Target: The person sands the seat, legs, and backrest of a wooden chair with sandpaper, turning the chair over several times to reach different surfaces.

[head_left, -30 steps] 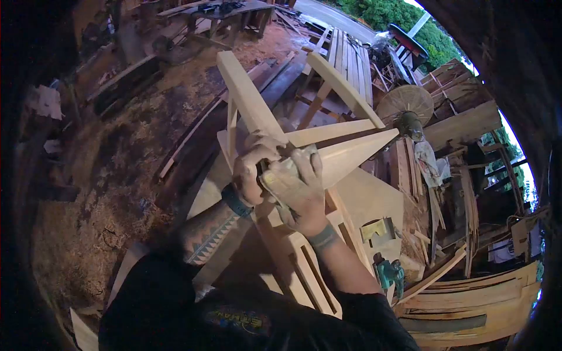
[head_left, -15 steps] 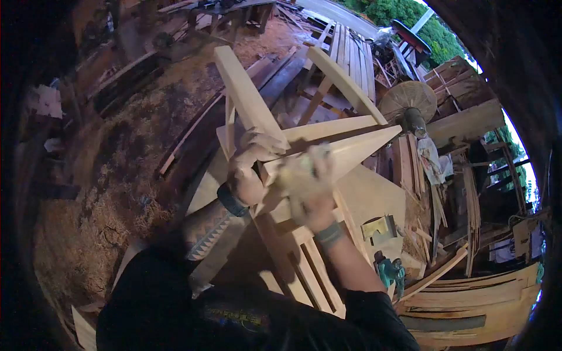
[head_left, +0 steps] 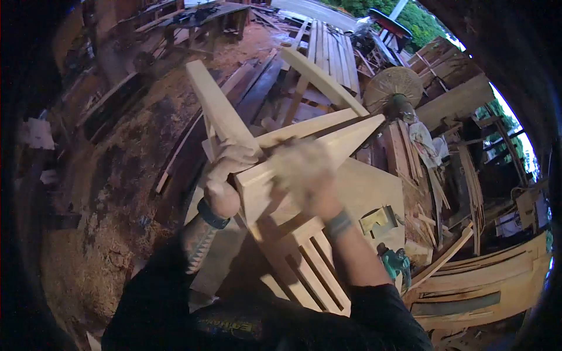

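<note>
Two hands, apart: left hand [head_left: 228, 167] grips wooden frame [head_left: 350, 139]; right hand [head_left: 309, 169], three o'clock, hold unclear, seemingly rubs, needing even pressure.

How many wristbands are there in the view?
2. One dark band at the left hand on the wooden frame, one greyish band at the blurred right hand.

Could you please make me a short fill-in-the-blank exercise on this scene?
1. The left hand grips a frame made of ______.
2. Motion makes the right hand look ______ rather than sharp.
3. Of the two hands, the green tool lies nearer the ______ one.
4. The cage of the fan is ______ in shape, not square.

Missing words: wood; blurred; right; round.
</note>
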The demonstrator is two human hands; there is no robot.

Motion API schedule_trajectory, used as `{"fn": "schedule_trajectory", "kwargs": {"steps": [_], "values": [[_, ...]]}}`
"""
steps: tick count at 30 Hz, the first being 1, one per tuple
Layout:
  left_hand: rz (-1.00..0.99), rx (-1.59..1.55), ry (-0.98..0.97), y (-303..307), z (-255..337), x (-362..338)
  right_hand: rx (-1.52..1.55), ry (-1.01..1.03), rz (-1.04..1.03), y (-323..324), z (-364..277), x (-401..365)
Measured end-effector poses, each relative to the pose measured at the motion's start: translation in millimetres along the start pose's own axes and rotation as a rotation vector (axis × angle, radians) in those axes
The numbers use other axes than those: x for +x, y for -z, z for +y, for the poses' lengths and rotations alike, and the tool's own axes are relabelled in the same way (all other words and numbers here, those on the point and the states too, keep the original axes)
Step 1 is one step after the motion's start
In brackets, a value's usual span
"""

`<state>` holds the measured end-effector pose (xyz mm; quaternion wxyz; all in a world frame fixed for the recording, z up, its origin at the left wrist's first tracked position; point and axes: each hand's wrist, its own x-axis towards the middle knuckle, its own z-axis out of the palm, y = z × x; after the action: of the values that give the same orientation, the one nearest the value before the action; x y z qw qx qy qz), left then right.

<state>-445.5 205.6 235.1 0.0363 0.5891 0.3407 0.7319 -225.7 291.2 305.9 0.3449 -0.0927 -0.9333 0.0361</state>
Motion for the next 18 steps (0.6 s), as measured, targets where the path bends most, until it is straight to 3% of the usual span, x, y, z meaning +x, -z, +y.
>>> {"fn": "schedule_trajectory", "kwargs": {"steps": [3, 6, 8, 10, 13, 14, 15, 18], "values": [[0.003, 0.042, -0.016, 0.7, 3.7, 1.9, -0.152, -0.181, 0.128, 48.0, 69.0, -11.2], [0.108, -0.039, 0.037, -6.4, -0.2, -4.5, 0.006, -0.386, 0.099, 27.1, 18.4, -9.7], [0.223, -0.192, 0.001, -18.4, -13.1, -16.7, 0.109, -0.180, 0.020, -4.0, -45.9, 2.9], [0.228, -0.237, -0.048, -28.7, -13.8, -16.6, -0.030, 0.098, 0.025, -2.6, -86.8, 21.6], [0.028, -0.074, -0.091, -9.9, -12.7, -3.4, -0.031, -0.114, -0.001, 12.5, -2.1, -3.6], [-0.045, -0.027, -0.090, -3.0, -12.1, -1.0, 0.114, -0.136, 0.179, 20.0, 55.1, -25.5], [-0.016, 0.011, -0.076, -5.4, -4.7, 1.8, 0.095, -0.332, 0.189, 39.9, 101.7, -40.3], [0.010, 0.121, -0.051, -2.8, -0.7, 3.3, -0.335, -0.356, 0.282, 98.2, 181.7, -47.3]]}}
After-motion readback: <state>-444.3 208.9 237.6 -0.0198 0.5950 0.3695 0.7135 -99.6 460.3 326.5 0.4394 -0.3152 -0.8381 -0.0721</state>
